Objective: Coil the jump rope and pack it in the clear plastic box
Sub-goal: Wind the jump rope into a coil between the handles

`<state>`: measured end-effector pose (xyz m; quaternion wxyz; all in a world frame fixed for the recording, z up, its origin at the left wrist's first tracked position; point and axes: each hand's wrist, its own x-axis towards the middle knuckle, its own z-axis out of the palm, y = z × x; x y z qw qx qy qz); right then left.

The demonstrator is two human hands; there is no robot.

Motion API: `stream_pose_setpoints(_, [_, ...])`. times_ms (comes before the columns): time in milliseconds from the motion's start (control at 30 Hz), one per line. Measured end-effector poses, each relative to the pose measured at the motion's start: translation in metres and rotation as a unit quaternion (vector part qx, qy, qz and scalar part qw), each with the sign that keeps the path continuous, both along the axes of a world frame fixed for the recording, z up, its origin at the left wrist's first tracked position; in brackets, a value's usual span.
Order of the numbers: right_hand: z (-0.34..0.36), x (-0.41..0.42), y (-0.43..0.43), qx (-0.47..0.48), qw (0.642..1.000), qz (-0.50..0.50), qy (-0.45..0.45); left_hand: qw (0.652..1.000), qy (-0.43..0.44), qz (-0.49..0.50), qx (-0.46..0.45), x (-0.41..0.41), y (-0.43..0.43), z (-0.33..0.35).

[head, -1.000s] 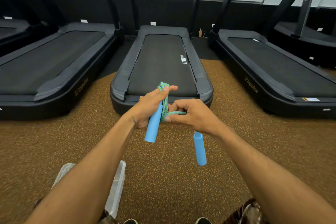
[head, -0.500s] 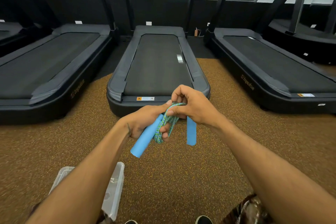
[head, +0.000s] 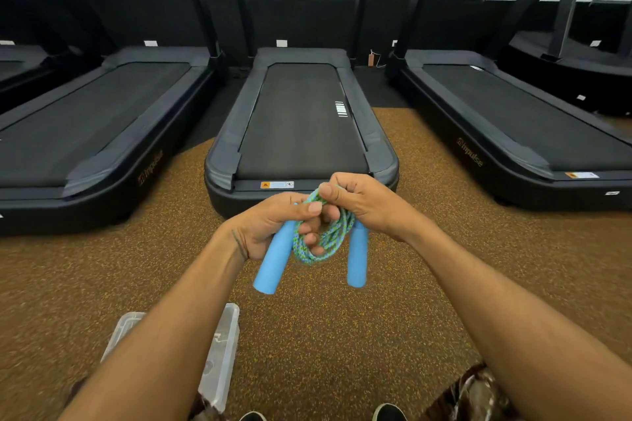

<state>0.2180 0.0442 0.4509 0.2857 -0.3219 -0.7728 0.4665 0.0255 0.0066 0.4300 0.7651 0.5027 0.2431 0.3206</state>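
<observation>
Left hand (head: 270,227): I see it grasping one blue handle (head: 275,260) and the coiled jump rope (head: 330,244).
Right hand (head: 367,203): pinching the coil's top; second handle (head: 357,258) hangs beneath it.
Clear plastic box (head: 224,349): on the floor (head: 342,335), partly behind the left forearm, well apart from the rope.

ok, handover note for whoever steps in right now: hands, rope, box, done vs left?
Left hand: grips one blue handle, fingers through the loops of the jump rope.
Right hand: pinches the top of the loops; second handle hangs below it.
Clear plastic box: on the floor under the left forearm, partly hidden.
Done: rope gathered into loops.
Left: secure the coil, put it in the box.
</observation>
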Motion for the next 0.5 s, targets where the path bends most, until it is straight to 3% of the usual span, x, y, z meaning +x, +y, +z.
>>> stream_pose_setpoints(200, [0.0014, -0.0029, 0.0047, -0.025, 0.994, -0.09, 0.059, 0.991, 0.008, 0.119, 0.055, 0.0062, 0.003, 0.0023])
stream_pose_setpoints(400, [0.0029, 0.0022, 0.0054, -0.141, 0.98, -0.024, 0.138, 0.977, 0.025, 0.202, 0.057, 0.0056, 0.0062, 0.0031])
stream_pose_setpoints(500, [0.0001, 0.0057, 0.0086, -0.164, 0.974, -0.033, 0.153, 0.974, 0.084, 0.198, 0.074, 0.0014, 0.0072, 0.0039])
